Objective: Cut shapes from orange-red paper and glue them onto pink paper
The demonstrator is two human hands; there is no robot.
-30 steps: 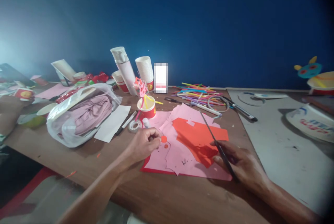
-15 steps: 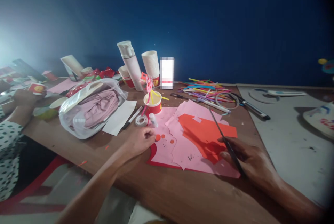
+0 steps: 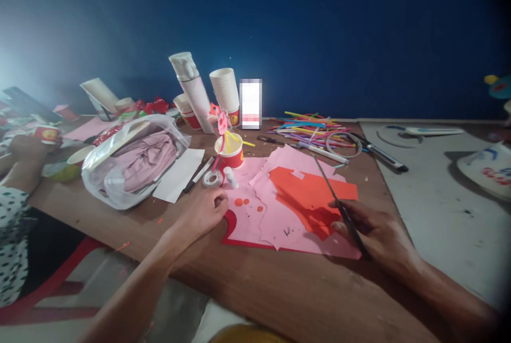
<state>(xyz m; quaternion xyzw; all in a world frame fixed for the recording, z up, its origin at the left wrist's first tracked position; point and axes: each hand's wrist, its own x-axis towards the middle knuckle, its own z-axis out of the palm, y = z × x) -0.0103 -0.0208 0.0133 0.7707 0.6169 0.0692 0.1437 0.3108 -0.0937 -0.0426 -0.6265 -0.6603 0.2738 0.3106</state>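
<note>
My left hand (image 3: 205, 209) rests on the table at the left edge of the pink paper (image 3: 255, 226), its fingers curled in. Whatever they may hold is hidden. Just above it are a roll of clear tape (image 3: 212, 178) and a small white cylinder (image 3: 230, 177). Small orange paper dots (image 3: 238, 202) lie to its right. My right hand (image 3: 369, 228) grips a long, slim dark-handled blade (image 3: 346, 215), seen edge-on and pointing away from me. It is over the orange paper sheet (image 3: 299, 194), which lies on the pink paper.
A red-and-white paper cup (image 3: 231, 154) holds straws and a pink paper figure. Behind stand a tilted white flask (image 3: 195, 92) and stacked cups (image 3: 224, 90). A plastic bag (image 3: 115, 191) lies left, coloured sticks (image 3: 307, 129) and markers (image 3: 385, 155) right. Another person's hand (image 3: 30, 151) is far left.
The whole view has shifted slightly, so things sit a little higher and further left. My left hand has drawn slightly left, away from the orange dots. My right hand keeps its grip.
</note>
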